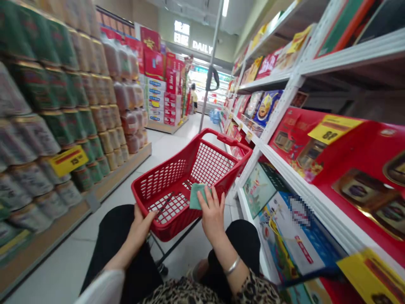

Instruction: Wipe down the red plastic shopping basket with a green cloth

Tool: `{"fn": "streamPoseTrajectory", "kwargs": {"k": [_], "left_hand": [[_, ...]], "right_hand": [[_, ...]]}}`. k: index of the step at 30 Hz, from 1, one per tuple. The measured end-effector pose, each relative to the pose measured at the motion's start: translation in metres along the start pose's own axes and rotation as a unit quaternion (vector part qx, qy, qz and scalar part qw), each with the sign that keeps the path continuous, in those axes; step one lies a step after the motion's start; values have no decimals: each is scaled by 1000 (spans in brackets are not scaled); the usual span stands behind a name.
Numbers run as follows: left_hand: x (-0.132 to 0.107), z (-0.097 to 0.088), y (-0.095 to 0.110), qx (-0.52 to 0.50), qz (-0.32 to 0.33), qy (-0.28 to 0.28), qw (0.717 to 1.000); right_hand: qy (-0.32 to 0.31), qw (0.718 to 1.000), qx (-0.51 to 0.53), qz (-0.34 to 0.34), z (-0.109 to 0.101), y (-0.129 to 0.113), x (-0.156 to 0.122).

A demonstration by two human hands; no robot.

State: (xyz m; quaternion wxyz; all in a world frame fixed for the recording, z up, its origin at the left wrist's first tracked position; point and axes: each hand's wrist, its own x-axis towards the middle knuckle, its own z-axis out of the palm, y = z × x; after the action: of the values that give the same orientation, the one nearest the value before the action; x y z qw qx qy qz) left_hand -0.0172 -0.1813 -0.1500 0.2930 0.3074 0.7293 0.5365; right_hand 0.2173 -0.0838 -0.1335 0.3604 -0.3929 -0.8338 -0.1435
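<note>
A red plastic shopping cart basket (164, 171) with a lattice of holes stands between my knees, its handle (218, 137) at the far side. My left hand (139, 226) grips the near left corner of the rim, thumb over the top and fingers hidden below. On the right side rim, my right hand (213, 213) presses a folded green cloth (196, 196) against the plastic. Its fingers lie stretched over the cloth's edge. Below the basket a dark frame bar and a wheel show in part.
Stacked drink cans (63, 122) line the left on a low wooden platform (120, 173). White shelves (278, 160) with red gift boxes (335, 156) rise close on the right. Ahead are a thin pole (210, 63), piled cartons (156, 101) and a distant person (193, 99).
</note>
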Motion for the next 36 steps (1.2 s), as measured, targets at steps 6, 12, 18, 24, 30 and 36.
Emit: {"fn": "streamPoseTrajectory", "kwargs": {"k": [6, 12, 18, 24, 30, 36], "left_hand": [[-4, 1, 3, -62, -5, 14, 998], [-3, -6, 10, -76, -8, 3, 997], [-5, -18, 12, -91, -24, -14, 996], [-9, -26, 13, -115, -28, -34, 992], [-4, -35, 9, -120, -46, -34, 991], [-3, -38, 3, -123, -44, -36, 991]], "right_hand": [[47, 996, 51, -53, 9, -17, -12], [37, 986, 84, -142, -7, -71, -35], [-18, 982, 98, -160, -7, -80, -38], [-34, 993, 51, -103, -6, -52, -28], [-33, 999, -31, -31, -9, 9, -8], [-58, 990, -121, 35, -18, 79, 32]]}}
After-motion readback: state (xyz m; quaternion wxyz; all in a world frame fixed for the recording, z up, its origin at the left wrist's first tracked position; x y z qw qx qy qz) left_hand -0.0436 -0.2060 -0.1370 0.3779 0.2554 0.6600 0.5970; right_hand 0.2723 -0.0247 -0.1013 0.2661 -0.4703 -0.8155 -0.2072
